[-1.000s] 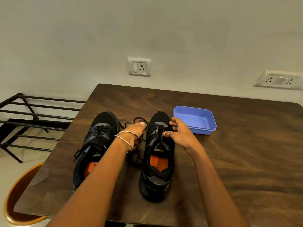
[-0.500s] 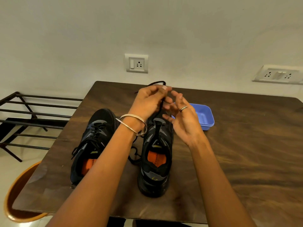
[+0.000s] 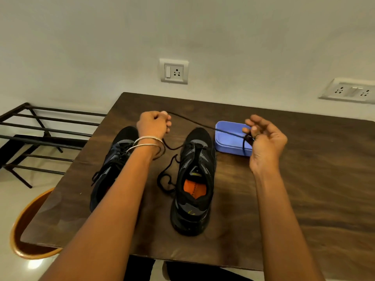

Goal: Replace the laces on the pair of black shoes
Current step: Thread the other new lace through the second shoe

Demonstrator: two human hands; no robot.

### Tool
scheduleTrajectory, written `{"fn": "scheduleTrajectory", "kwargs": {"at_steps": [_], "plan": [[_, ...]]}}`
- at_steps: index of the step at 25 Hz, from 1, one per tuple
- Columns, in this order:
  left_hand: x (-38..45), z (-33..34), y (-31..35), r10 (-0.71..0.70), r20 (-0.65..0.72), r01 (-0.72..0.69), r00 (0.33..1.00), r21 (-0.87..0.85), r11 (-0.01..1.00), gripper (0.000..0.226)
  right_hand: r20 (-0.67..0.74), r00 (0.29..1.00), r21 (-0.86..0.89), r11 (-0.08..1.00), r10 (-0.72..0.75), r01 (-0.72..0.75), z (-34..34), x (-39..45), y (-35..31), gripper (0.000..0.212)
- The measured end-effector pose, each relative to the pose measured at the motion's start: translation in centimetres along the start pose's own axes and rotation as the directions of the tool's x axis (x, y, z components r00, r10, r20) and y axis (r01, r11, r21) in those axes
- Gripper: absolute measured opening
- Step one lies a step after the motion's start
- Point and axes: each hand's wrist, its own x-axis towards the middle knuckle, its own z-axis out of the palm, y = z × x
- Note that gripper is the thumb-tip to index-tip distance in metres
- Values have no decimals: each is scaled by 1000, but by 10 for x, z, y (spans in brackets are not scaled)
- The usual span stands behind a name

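Lace, limp and light, runs taut between left hand and right hand; both apparently pinch it near the ends.

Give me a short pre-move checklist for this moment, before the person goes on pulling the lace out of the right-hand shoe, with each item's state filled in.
1. Left hand grips the black lace: ok, fingers curled round it.
2. Right hand holds the other stretch of lace: ok, pinched, with a loop hanging below the fingers.
3. Lace between the hands is taut and unsnagged: ok, it runs straight over the blue tray.
4. Lace fully free of the right-hand shoe: cannot tell; it trails down to the eyelet area.
5. Slack on the table free of knots: cannot tell, it lies looped beside the shoe.
6. Left-hand shoe unlaced: not ok, laces show on it.
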Motion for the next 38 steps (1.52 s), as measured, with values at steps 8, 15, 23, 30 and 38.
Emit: {"fn": "scheduleTrajectory", "kwargs": {"at_steps": [8, 15, 23, 30, 38], "plan": [[-15, 8, 24, 286, 297, -292, 911, -25, 956, 17, 261, 958, -376, 901, -123, 218, -1, -8, -6, 33], [-2, 4, 12, 175, 93, -178, 980, 17, 984, 24, 541, 834, -329, 940, 106, 93, 30, -32, -7, 16], [-3, -7, 3, 322, 300, -440, 898, 640, 630, 34, 320, 930, -546, 837, 178, 28, 12, -20, -2, 15], [-12, 13, 8, 247, 463, -502, 851, 580, 642, 13, 408, 889, -442, 897, 208, -7, 30, -30, -3, 3], [-3, -2, -4, 150, 176, -229, 973, 817, 529, 23, 331, 915, -461, 885, 229, -55, 12, -18, -1, 16]]}}
